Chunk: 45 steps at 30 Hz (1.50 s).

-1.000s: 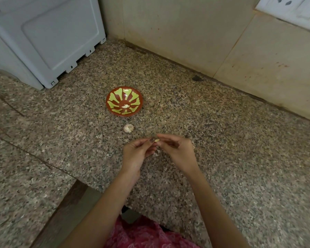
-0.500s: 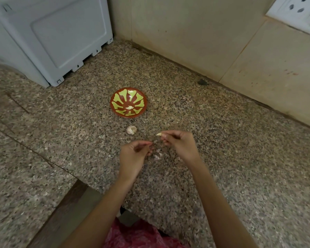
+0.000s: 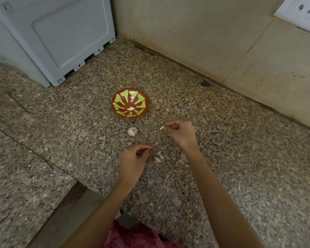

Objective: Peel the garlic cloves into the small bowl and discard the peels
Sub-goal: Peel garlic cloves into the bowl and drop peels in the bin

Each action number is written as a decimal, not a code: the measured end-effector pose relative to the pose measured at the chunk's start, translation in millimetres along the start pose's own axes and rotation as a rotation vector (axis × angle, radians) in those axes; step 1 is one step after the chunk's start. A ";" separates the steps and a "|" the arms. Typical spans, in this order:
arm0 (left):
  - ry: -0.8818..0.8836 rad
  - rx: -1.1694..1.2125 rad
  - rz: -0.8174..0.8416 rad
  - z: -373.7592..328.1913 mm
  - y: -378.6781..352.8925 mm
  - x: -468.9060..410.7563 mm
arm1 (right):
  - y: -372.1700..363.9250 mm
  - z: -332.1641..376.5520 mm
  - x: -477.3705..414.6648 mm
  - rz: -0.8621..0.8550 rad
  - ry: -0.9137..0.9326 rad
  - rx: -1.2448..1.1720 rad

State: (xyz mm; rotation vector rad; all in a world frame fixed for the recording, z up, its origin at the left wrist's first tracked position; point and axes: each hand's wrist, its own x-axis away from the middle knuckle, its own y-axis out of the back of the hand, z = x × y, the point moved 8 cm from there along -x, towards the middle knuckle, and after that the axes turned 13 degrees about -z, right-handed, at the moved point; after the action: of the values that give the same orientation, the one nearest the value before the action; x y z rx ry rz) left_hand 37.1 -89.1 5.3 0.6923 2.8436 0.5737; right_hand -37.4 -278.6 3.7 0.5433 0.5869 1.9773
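Observation:
A small red bowl (image 3: pixel 145 100) with green-yellow markings sits on the granite counter, and one peeled clove (image 3: pixel 131 108) lies inside it. A partial garlic bulb (image 3: pixel 132 131) rests just in front of the bowl. My right hand (image 3: pixel 180 134) pinches a peeled garlic clove (image 3: pixel 162 127) at its fingertips, to the right of the bulb and short of the bowl. My left hand (image 3: pixel 133 159) hovers lower, fingers curled together; whether a bit of peel is between them I cannot tell. Loose peels (image 3: pixel 158 156) lie on the counter between my hands.
A white appliance (image 3: pixel 52 36) stands at the back left. Tiled walls (image 3: pixel 204 33) meet behind the bowl, with a socket plate (image 3: pixel 301 13) at top right. A dark speck (image 3: pixel 205 83) lies by the wall. The counter's edge drops at bottom left.
My hands have come apart. The right hand moved up and right with the peeled clove; the left hand dropped back, and peels now lie on the counter between them.

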 end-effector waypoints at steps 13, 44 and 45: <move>-0.012 0.010 -0.017 8.5 4.7 6.5 | 6.0 -6.6 53.1 0.034 0.203 0.110; 0.431 0.370 -0.080 29.7 34.6 48.7 | 12.9 -18.9 122.4 0.101 0.816 0.363; 0.511 0.439 -0.078 29.9 30.2 50.3 | 19.8 -17.8 112.6 0.072 0.624 0.275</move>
State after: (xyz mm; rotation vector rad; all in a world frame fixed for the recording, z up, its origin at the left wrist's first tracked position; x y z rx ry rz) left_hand 12.3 -30.9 -13.0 0.5480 3.5119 0.1140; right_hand -110.2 -189.6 16.3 0.0936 1.2502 2.1447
